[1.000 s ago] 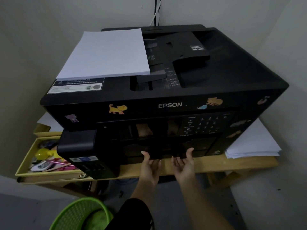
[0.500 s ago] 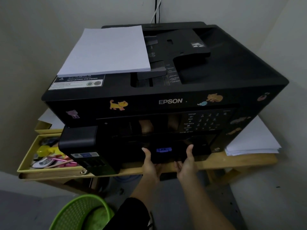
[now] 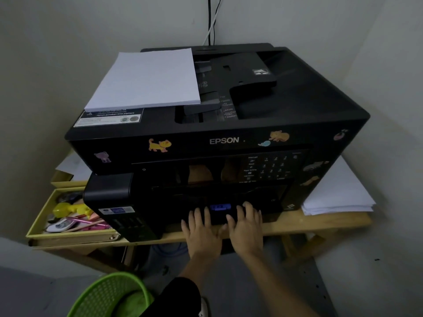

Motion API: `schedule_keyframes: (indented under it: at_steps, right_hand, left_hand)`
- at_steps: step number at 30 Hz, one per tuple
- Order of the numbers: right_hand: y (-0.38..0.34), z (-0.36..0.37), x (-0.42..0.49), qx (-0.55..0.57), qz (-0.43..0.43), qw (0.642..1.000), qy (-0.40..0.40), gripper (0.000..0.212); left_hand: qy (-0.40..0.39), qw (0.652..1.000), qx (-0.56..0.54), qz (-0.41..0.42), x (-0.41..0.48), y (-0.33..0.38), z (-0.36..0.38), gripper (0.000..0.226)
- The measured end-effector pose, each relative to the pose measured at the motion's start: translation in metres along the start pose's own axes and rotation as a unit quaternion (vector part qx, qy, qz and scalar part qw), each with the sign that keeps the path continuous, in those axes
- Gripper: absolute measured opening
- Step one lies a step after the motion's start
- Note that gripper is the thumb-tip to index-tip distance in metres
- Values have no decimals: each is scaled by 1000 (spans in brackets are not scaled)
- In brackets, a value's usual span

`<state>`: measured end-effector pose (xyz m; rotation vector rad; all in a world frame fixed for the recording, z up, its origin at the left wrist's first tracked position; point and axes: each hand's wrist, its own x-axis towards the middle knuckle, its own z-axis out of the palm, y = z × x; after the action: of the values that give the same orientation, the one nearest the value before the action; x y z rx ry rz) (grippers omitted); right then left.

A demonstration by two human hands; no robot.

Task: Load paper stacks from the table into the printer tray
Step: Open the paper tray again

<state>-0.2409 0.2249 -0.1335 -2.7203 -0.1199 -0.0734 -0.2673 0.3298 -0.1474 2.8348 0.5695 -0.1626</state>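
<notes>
Fingers (image 3: 197,213) straight, left hand (image 3: 202,236) and right hand (image 3: 246,229) on tray (image 3: 220,216)

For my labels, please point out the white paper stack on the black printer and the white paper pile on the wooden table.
White paper stack (image 3: 146,81): head view, middle of its top sheet.
White paper pile (image 3: 336,191): head view, on its top sheet.
</notes>
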Motion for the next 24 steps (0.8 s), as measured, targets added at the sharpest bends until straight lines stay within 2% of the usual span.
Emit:
schedule_keyframes:
  at_steps: [4, 8, 14, 16, 19, 24]
  right_hand:
    - [9, -7, 8, -33, -36, 996, -73, 50]
    - [12, -21, 16, -17, -45, 991, -128, 50]
    - [12, -33, 24, -7, -43, 978, -203, 74]
    - [18, -34, 18, -2, -43, 972, -231, 75]
    - [25, -28, 1, -17, -72, 971, -227, 73]
    - [25, -26, -17, -86, -82, 965, -236, 67]
  left_hand:
    - [-57, 998, 26, 4, 4, 0, -9, 83]
    - [-84, 996, 32, 9, 17, -2, -30, 85]
    - [-162, 986, 34, -9, 26, 0, -44, 71]
    - [-191, 981, 38, -9, 21, 0, -41, 76]
    - [-194, 980, 35, -5, 10, -1, -33, 83]
    - [-192, 980, 52, -13, -9, -4, -27, 73]
